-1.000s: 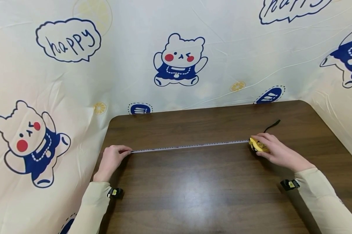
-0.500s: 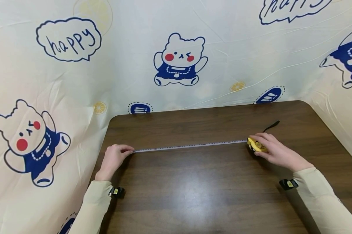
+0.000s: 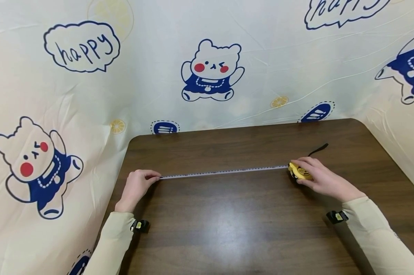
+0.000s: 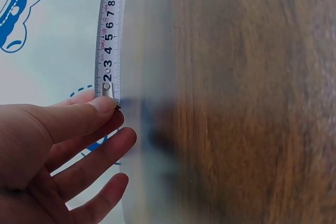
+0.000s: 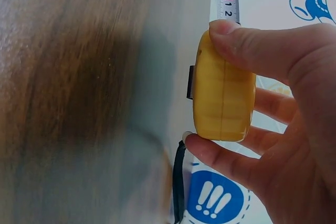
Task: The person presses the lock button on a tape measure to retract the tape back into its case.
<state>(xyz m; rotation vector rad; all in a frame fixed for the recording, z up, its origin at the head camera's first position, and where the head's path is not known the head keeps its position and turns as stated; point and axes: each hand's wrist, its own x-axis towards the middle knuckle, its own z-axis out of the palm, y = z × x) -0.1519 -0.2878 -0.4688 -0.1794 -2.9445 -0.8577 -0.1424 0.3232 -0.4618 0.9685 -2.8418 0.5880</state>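
A yellow tape measure (image 3: 300, 171) is gripped in my right hand (image 3: 325, 179), with its black wrist strap (image 3: 318, 149) trailing behind. Its white blade (image 3: 224, 172) stretches almost straight across to the left. My left hand (image 3: 136, 187) pinches the metal end hook (image 4: 107, 88) between thumb and index finger, the other fingers loosely spread. In the right wrist view, the thumb lies at the mouth of the yellow case (image 5: 223, 87), where the blade emerges just past the 40 mark. Fingers support the case from its far side and lower end.
The brown wooden table (image 3: 227, 225) lies beneath both hands. A pale curtain (image 3: 151, 76) printed with bears and words surrounds its back and sides. Black wrist cameras (image 3: 139, 225) are strapped over the light sleeves.
Both hands have drawn slightly closer together, the left moving right and the right moving left. The exposed stretch of blade has become a little shorter.
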